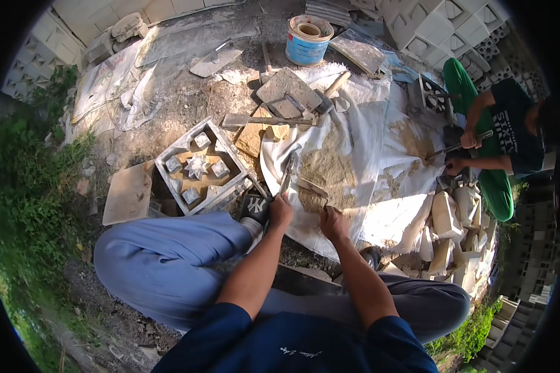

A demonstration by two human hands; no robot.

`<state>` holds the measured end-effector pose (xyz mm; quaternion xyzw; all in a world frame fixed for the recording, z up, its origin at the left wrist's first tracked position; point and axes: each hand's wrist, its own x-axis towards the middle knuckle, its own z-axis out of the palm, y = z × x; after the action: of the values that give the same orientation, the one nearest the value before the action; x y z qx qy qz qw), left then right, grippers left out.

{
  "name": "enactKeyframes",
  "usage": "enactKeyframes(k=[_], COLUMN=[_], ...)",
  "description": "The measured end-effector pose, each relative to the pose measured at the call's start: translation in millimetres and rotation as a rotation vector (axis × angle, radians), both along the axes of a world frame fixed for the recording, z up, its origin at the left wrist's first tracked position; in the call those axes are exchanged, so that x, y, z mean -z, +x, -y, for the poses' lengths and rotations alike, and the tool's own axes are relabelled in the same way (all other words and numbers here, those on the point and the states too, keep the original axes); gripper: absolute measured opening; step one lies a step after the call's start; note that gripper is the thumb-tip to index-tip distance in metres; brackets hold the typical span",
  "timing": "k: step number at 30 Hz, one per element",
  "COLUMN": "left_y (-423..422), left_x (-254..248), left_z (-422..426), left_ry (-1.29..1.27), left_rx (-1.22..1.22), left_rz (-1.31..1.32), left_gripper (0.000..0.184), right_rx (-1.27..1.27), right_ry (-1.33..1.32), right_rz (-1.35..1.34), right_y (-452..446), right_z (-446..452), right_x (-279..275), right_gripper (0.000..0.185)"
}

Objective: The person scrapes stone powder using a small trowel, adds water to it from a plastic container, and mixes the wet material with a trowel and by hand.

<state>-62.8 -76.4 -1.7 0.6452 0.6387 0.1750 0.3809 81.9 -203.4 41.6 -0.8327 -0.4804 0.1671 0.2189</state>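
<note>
My left hand [282,211] is closed round a long, narrow grey tool [289,169] that points away from me; its exact kind is unclear. Close by on the right, my right hand [334,224] grips a trowel [312,188], its blade angled toward the left hand over the white sheet [367,180]. A heap of grey-brown powder [333,163] lies on that sheet just beyond both hands. Left of my left hand is a square mould frame [229,147] with a star-shaped piece [197,166] at its centre and several small blocks around it.
A blue bucket [306,46] stands at the back. Floats and boards [288,88] lie ahead of me, and another float [216,59] farther left. On the right sits another person [510,124] holding a tool, near a pile of broken blocks [448,214]. A flat tile [127,196] leans by the mould.
</note>
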Motion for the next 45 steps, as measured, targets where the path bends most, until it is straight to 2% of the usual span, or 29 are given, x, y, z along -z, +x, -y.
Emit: enactKeyframes(k=[3, 6, 9, 14, 16, 19, 23, 25, 28, 32, 35, 37, 39, 41, 45], left_y=[-1, -2, -3, -4, -4, -4, -5, -3, -4, -4, -4, -4, -2, -4, -4], left_x=[-3, -4, -1, 6, 3, 3, 2, 1, 3, -1, 0, -5, -7, -4, -8], left_z=[1, 0, 3, -1, 2, 1, 1, 1, 0, -3, -2, -2, -3, -2, -1], left_ry=[0.005, -0.025, -0.020, 0.015, 0.035, 0.004, 0.022, 0.030, 0.005, -0.039, -0.037, -0.040, -0.041, -0.034, -0.068], left_rx=[0.005, 0.012, 0.028, 0.031, 0.033, 0.033, 0.029, 0.025, 0.032, 0.068, 0.047, 0.046, 0.043, 0.054, 0.075], left_rz=[0.012, 0.000, -0.012, 0.005, 0.003, 0.001, -0.033, -0.018, -0.014, -0.039, -0.001, 0.012, 0.027, 0.002, -0.040], left_gripper=[0.038, 0.041, 0.042, 0.042, 0.042, 0.042, 0.042, 0.043, 0.043, 0.044, 0.044, 0.044, 0.045, 0.044, 0.044], right_rx=[0.056, 0.065, 0.030, 0.034, 0.104, 0.052, 0.067, 0.197, 0.173, 0.157, 0.303, 0.264, 0.259, 0.317, 0.330], right_ry=[0.138, 0.115, 0.015, 0.106, 0.164, -0.010, 0.037, 0.153, -0.010, 0.013, 0.144, -0.171, -0.172, 0.080, -0.055], right_rz=[-0.035, -0.051, -0.019, -0.050, -0.075, -0.034, -0.047, -0.076, -0.038, -0.037, -0.069, -0.091, -0.110, -0.075, -0.074], right_y=[-1, -7, -4, 1, -1, 0, -2, -4, 1, 9, 7, 15, 18, 13, 11], right_z=[-6, -14, -8, -8, -14, -11, -10, -9, 1, 11, 14, 20, 24, 28, 38], right_x=[3, -15, -4, -1, -12, -5, -5, -11, -4, 5, 1, 10, 8, -2, 9], right_gripper=[0.022, 0.022, 0.021, 0.023, 0.018, 0.018, 0.020, 0.023, 0.022, 0.023, 0.023, 0.024, 0.025, 0.026, 0.024])
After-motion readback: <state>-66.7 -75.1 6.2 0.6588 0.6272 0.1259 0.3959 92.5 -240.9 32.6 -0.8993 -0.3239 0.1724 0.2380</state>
